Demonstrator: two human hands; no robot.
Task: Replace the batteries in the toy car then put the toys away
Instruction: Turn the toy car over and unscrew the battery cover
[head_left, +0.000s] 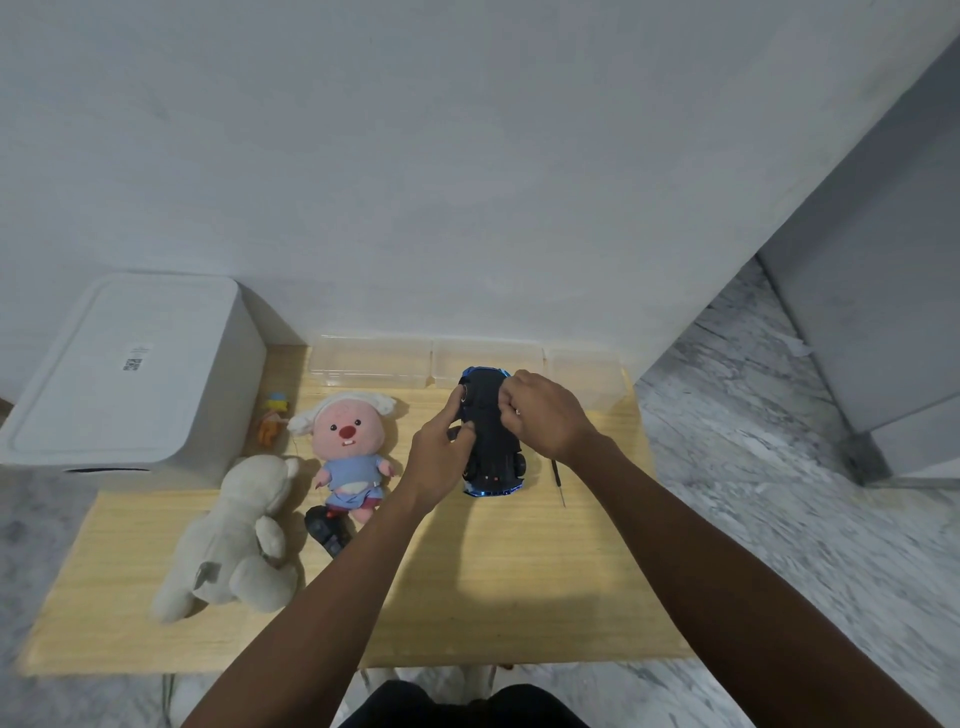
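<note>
A blue toy car (491, 457) lies upside down on the wooden table (467, 582), its black underside facing up. My left hand (441, 457) grips the car's left side, fingers curled over a wheel. My right hand (545, 415) rests on top of the underside, fingers pressed on the middle part, which it hides. A thin black screwdriver (560, 483) lies on the table just right of the car, partly under my right wrist. A black remote control (327, 530) lies left of my left forearm.
A pink plush doll in blue clothes (350, 452) and a grey plush animal (234, 540) lie at the left. A small orange figure (272, 418) stands by a white lidded box (130, 374). Three clear plastic containers (371, 366) line the back edge against the wall.
</note>
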